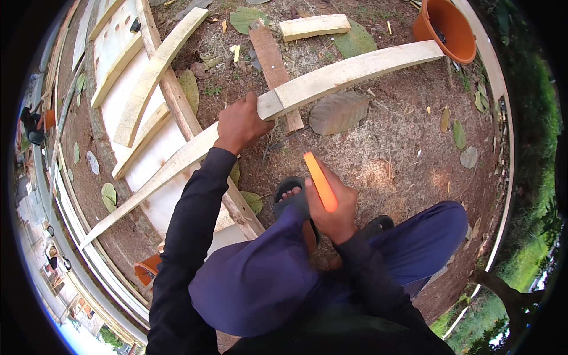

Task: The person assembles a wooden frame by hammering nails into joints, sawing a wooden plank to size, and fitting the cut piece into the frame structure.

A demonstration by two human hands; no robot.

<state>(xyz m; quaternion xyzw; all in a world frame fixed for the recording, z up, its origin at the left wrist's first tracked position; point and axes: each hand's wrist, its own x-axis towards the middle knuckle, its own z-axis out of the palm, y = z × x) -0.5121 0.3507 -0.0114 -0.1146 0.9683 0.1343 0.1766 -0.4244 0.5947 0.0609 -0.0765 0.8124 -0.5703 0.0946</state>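
Note:
A long pale wooden board (349, 74) runs slantwise from the lower left to the upper right. My left hand (241, 124) is wrapped over it near its middle, holding it from above. Just right of those fingers a dark line crosses the board. Beneath it lies a short brown plank (269, 56), showing on both sides. In my right hand (340, 207) is a hand saw with an orange handle (319, 180). Its blade is seen nearly edge-on as a thin line toward the board; whether the teeth touch the wood I cannot tell.
Left of me lies a wooden frame (171, 97) with crosspieces over a pale panel. A loose timber (160, 77) rests across it. An offcut (315, 26) lies beyond the board. An orange bucket (444, 29) stands at the board's far right end. Dry leaves (338, 112) dot the soil.

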